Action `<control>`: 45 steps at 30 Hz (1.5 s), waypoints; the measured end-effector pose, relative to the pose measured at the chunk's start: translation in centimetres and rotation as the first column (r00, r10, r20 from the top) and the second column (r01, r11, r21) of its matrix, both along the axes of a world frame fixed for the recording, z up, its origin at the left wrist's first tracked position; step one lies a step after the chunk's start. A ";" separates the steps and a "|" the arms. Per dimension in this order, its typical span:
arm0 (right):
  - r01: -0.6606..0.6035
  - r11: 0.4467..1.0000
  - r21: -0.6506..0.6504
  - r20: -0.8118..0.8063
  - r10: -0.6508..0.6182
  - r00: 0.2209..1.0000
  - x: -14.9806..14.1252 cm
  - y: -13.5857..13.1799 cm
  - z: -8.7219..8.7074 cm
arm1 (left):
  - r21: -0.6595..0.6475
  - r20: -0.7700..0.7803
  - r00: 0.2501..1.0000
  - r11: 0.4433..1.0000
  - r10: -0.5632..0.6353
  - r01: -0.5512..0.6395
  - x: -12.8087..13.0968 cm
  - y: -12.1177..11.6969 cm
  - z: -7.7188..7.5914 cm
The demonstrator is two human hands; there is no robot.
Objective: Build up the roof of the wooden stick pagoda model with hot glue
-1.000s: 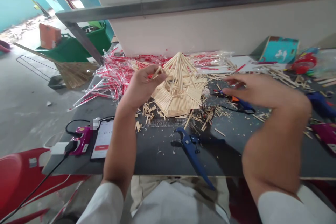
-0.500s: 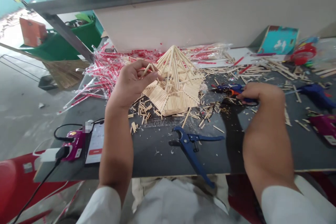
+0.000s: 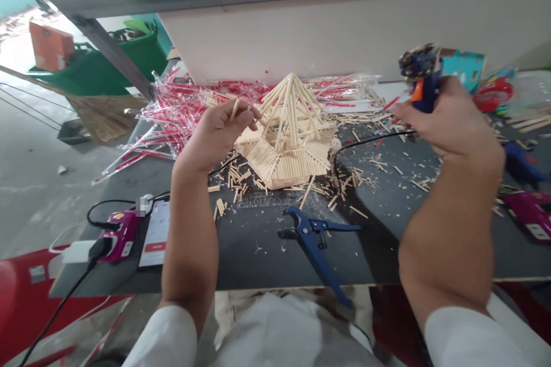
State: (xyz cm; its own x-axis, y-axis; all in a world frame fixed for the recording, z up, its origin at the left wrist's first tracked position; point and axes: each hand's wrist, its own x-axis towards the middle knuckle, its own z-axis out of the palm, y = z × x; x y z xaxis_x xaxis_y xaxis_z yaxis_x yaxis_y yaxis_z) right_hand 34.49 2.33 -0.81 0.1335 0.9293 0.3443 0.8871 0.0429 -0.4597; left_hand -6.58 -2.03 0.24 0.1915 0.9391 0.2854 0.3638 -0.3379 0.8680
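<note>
A model built of thin wooden sticks, with a flared base and a pointed frame roof, stands mid-table. At its left side is my left hand, closed with a short wooden stick pinched between the fingers. My right hand is wrapped round a blue glue gun with an orange trigger, held up above the table on the right. Dark residue covers the gun's front end, and its black cord trails down to the table.
A blue pipe cutter and a clear ruler lie in front of the model. Cut sticks and red-and-clear wrappers surround it. On the left are a phone and a purple power strip; another purple strip sits right.
My right hand has lifted the glue gun off the table, up and to the right, its cord now stretching behind. My left hand stays beside the model, its stick turned more upright.
</note>
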 end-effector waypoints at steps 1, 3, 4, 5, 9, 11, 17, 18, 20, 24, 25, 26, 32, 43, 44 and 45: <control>-0.073 0.997 0.018 -0.087 0.074 0.993 -1.0 -0.2 0.2 | 0.012 -0.022 1.000 1.000 0.013 -0.012 0.0 0.0 0.0; -0.171 0.983 0.064 -0.223 0.181 0.958 -2.8 -0.3 0.2 | 0.037 -0.042 0.998 0.999 0.037 -0.035 0.1 -0.1 0.0; -0.181 0.981 0.071 -0.250 0.193 0.949 -3.7 -0.2 0.0 | 0.044 -0.041 0.998 0.998 0.041 -0.039 0.2 0.0 -0.1; -0.174 0.983 0.064 -0.268 0.184 0.946 -4.5 -0.1 -0.3 | 0.046 -0.035 0.999 0.998 0.040 -0.039 0.3 0.1 -0.1; -0.190 0.977 -0.092 -0.354 0.146 0.924 -7.0 0.7 -2.1 | 0.005 -0.024 0.998 0.998 0.055 -0.055 0.4 0.6 -0.6; -0.211 0.964 -0.159 -0.440 0.122 0.890 -7.6 1.1 -3.0 | -0.025 -0.039 0.997 0.997 0.069 -0.070 0.3 0.8 -0.9; -0.335 0.878 -0.341 -0.636 0.047 0.771 -8.3 0.9 -3.4 | -0.091 -0.116 0.993 0.996 0.017 -0.027 0.5 0.7 -0.9; -0.340 0.883 -0.325 -0.653 0.051 0.755 -8.5 0.8 -3.2 | -0.101 -0.114 0.993 0.995 0.008 -0.019 0.5 0.7 -0.8; -0.350 0.898 -0.265 -0.685 0.080 0.724 -9.0 0.5 -2.8 | -0.118 -0.108 0.994 0.993 -0.007 -0.006 0.4 0.6 -0.7; -0.360 0.913 -0.193 -0.739 0.106 0.666 -9.9 0.6 -2.8 | -0.109 -0.113 0.993 0.994 -0.023 0.011 0.1 0.7 -0.9; -0.354 0.918 -0.176 -0.762 0.101 0.640 -10.1 0.8 -3.0 | -0.103 -0.120 0.993 0.995 -0.016 0.004 0.1 0.7 -1.0; -0.348 0.925 -0.155 -0.793 0.094 0.602 -10.2 1.1 -3.3 | -0.099 -0.122 0.992 0.995 -0.006 -0.006 0.2 0.8 -1.1; -0.261 0.965 0.004 -0.916 0.108 0.386 -10.4 3.1 -5.3 | -0.134 -0.044 0.999 0.991 0.008 -0.014 1.9 1.0 -1.6; -0.128 0.979 0.159 -0.808 0.204 0.553 -8.3 1.1 -1.5 | 0.119 -0.128 0.986 0.988 0.110 -0.095 1.9 -1.5 1.5; -0.156 0.971 0.179 -0.800 0.236 0.551 -8.5 0.1 -0.6 | 0.118 -0.095 0.990 0.989 0.100 -0.089 2.2 -1.8 1.8; -0.188 0.962 0.199 -0.794 0.271 0.544 -8.8 -0.9 0.3 | 0.104 -0.057 0.995 0.992 0.084 -0.078 2.5 -2.0 1.9</control>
State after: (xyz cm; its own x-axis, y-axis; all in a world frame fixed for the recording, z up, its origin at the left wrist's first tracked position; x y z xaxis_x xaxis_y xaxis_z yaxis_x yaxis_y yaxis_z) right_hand 25.68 1.42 -0.51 0.1792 0.9442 0.2765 0.0985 0.2624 -0.9599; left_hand -4.06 -4.08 2.19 0.1363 0.9189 0.3702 0.4452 -0.3907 0.8057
